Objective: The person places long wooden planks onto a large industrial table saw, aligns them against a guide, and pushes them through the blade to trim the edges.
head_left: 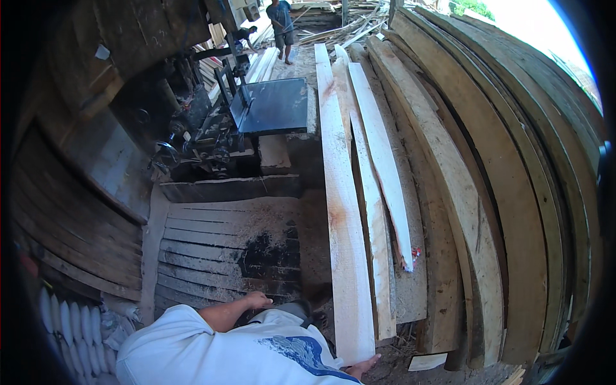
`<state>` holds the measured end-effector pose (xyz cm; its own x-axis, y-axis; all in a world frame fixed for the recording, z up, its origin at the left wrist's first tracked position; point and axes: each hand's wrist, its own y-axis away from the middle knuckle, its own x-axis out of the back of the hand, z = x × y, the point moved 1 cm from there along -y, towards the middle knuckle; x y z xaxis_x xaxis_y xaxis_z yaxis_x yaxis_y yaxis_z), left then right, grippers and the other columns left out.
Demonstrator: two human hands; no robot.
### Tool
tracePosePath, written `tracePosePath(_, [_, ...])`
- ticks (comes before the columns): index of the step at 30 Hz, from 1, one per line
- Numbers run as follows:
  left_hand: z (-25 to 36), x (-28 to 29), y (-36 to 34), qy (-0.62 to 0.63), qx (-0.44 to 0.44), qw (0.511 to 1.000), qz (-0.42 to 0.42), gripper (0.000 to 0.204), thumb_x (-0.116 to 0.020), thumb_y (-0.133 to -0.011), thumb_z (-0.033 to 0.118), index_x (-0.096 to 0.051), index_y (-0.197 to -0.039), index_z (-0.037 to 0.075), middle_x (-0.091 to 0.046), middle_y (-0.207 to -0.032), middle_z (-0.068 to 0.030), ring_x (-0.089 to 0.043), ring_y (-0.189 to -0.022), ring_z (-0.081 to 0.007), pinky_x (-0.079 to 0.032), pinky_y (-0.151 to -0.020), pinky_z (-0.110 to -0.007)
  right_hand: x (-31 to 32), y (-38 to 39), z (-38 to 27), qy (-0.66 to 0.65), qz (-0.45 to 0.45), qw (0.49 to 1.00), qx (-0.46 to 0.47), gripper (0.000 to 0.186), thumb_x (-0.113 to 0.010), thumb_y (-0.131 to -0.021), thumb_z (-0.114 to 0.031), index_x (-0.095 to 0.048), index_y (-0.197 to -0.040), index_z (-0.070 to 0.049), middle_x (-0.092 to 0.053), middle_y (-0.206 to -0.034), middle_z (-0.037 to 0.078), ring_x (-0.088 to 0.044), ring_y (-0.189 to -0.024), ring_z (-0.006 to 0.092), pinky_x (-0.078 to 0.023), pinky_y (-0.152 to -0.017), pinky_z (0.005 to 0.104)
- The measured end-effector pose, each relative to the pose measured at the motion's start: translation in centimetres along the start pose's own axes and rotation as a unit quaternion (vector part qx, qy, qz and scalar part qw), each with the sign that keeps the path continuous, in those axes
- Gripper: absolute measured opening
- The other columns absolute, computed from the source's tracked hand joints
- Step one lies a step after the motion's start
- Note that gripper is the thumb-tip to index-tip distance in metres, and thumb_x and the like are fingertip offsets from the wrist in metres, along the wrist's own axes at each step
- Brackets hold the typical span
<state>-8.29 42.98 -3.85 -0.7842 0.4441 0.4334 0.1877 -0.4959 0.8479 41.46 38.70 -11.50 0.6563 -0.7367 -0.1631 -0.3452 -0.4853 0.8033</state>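
Note:
A long pale plank (343, 224) runs from the near side toward the far end of the stack. At its near end, beside my white shirt, is my right hand (363, 366), its fingers closed at the plank's end edge and partly hidden. My left hand (259, 299) is held in front of my body by my grey shorts, fingers curled in, with nothing visible in it. A second, narrower board (374, 224) with a rough edge lies right beside the plank. Farther right lies a tapering pale board (385, 160).
Ahead on the left stands a saw machine with a dark flat table (277, 106) and a handwheel (168, 154). Slatted flooring (205, 247) with sawdust lies before it. Thick brown boards (500, 167) are stacked along the right. Two people (281, 29) are at the far end.

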Motion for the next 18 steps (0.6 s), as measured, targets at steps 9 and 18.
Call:
tracePosePath(9, [3.8,-0.9,2.7,0.051,-0.059,0.997,0.031,0.048,-0.063,-0.083,0.051,-0.073,-0.102,0.008,-0.071,-0.096,-0.0136,-0.068,-0.088,-0.0245,-0.051,-0.079,-0.037,-2.4,4.1,-3.1,0.027,-0.036,0.999,-0.008,0.097,-0.028,-0.084,-0.081,-0.033,-0.147,-0.009,-0.036,-0.15,0.013,-0.038,-0.134,0.0347,-0.029,-0.11,0.0492])
tracePosePath(18, [-2.0,0.5,0.8,0.04,-0.004,0.998,0.044,0.047,-0.063,-0.084,0.05,-0.073,-0.101,0.007,-0.071,-0.102,-0.0156,-0.067,-0.096,-0.0271,-0.05,-0.085,-0.038,-3.1,4.8,-3.0,0.008,-0.018,1.0,-0.012,0.097,-0.03,-0.081,-0.083,-0.033,-0.147,-0.012,-0.037,-0.149,0.012,-0.04,-0.132,0.0374,-0.031,-0.108,0.0528])
